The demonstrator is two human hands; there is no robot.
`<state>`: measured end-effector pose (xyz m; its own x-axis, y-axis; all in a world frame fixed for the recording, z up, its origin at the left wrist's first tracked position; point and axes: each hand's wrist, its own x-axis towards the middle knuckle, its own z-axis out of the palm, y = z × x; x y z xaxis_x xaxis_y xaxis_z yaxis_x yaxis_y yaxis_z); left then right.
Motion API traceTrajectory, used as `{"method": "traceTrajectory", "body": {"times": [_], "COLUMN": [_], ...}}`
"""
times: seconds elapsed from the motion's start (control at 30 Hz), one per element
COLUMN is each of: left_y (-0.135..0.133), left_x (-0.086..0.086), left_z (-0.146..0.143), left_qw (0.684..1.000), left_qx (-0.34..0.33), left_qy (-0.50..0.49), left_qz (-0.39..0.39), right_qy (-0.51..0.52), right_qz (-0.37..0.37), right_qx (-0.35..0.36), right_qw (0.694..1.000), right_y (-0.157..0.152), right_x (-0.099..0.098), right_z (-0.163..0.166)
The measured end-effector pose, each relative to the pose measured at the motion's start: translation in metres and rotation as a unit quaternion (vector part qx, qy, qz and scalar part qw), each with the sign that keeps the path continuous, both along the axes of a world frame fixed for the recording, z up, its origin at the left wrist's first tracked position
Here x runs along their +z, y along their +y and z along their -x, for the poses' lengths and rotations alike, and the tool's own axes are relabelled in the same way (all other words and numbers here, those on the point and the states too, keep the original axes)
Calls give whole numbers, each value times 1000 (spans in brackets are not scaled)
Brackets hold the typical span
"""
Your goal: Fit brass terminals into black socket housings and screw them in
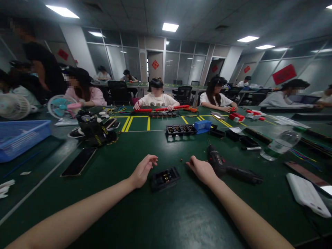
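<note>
A small black plastic box [155, 185] with brass-coloured metal parts inside rests on the green table between my hands. My left hand [143, 170] is just left of it, fingers loosely bent and apart, holding nothing I can see. On the other side, my right hand [201, 170] has its fingers curled together, and whatever may be between the fingertips is hidden. A tiny brass-coloured piece [181, 159] lies just left of the right fingertips. The black cordless screwdriver [219, 160] lies right beside my right hand, its bit pointing away from me.
Farther out stand a row of black boxes [181, 130] and a blue bin [203, 127]. A phone [79, 162] and blue basket [24, 138] are at left. A plastic bottle [281, 145] and white power bank [308, 194] are at right. Several people sit across the table.
</note>
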<state>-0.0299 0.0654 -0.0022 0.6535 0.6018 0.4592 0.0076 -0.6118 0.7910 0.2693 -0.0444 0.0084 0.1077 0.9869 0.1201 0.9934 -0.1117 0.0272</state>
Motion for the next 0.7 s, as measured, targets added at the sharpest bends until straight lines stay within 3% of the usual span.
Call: {"method": "traceTrajectory", "body": {"times": [0.5, 0.7], "left_y": [1, 3], "left_x": [-2, -6], "left_z": [0, 0], "left_qw": [1000, 1000], "left_qx": [5, 7], "left_qy": [6, 0], "left_qz": [-5, 17], "right_qy": [65, 159], "right_qz": [-80, -108], "right_qx": [91, 108], "right_qw": [991, 975], "right_y": [1, 3], "right_x": [-5, -12], "right_z": [-7, -10]}}
